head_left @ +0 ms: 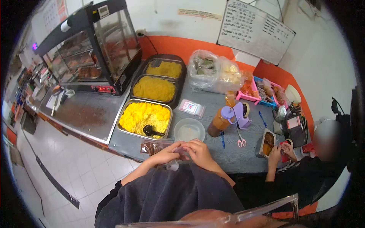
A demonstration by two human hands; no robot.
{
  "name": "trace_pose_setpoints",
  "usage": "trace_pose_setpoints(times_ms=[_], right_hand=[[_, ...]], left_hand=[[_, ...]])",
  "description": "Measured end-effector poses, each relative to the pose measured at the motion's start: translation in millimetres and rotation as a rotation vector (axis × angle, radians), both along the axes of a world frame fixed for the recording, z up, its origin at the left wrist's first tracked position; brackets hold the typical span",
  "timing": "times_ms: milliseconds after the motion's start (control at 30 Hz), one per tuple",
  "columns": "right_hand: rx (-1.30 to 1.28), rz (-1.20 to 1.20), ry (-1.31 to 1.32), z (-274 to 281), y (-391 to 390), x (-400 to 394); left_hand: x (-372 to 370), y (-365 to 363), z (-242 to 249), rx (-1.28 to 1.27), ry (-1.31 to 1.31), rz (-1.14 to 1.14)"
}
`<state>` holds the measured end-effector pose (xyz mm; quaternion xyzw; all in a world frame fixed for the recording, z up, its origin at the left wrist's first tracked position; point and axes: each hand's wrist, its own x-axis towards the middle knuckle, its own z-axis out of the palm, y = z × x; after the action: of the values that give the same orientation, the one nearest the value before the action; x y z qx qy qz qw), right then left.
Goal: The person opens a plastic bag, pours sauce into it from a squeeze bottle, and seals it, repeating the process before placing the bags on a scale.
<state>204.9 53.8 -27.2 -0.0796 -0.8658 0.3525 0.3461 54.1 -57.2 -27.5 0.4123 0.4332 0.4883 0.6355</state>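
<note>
Both hands are together at the table's near edge. My left hand (169,153) has its fingers closed on a small clear plastic bag (181,152), and my right hand (199,152) pinches the same bag from the other side. Just beyond them stands a round translucent bowl (189,130). A flat packet with brown contents (150,148) lies beside my left hand. Farther left is a metal tray of yellow food (142,116), with a black scoop (152,131) resting in it. Behind the bowl lies a packet of clear bags (192,108).
Two dark trays of yellow food (154,88) stand behind. On the right are a sauce bottle (219,121), a tape dispenser (242,115), scissors (242,142) and a metal container (267,143). A co-worker's hands (279,154) are at the right. A glass display cabinet (91,53) stands left.
</note>
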Motion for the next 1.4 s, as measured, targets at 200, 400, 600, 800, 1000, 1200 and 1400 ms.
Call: trace_pose_setpoints(times_ms=[200, 400, 600, 800, 1000, 1200, 1400], right_hand=[[-0.282, -0.284, 0.070, -5.8, 19.5, 26.3], [-0.705, -0.072, 0.104, -29.8, 10.1, 18.5], [-0.527, -0.097, -0.017, -11.0, 7.8, -0.3], [-0.154, -0.389, -0.165, -9.8, 12.0, -6.7], [0.022, -0.448, -0.189, -18.4, 4.9, -5.1], [0.039, -0.365, -0.153, -24.6, -0.2, 2.0], [-0.004, -0.375, -0.187, -18.8, 2.2, 12.1]], left_hand=[[16.2, 21.7, -1.8, 0.679, 1.080, 0.913], [27.5, 33.0, 9.5, 0.571, 0.953, 0.502], [5.1, 32.3, 17.1, 0.594, 1.185, 0.423], [0.1, 40.0, 2.0, 0.549, 1.359, 0.586], [1.8, 43.2, -0.6, 0.338, 1.278, 0.556], [2.9, 47.4, 16.7, 0.554, 1.213, 0.070], [2.6, 46.1, 19.9, 0.735, 1.262, 0.055]])
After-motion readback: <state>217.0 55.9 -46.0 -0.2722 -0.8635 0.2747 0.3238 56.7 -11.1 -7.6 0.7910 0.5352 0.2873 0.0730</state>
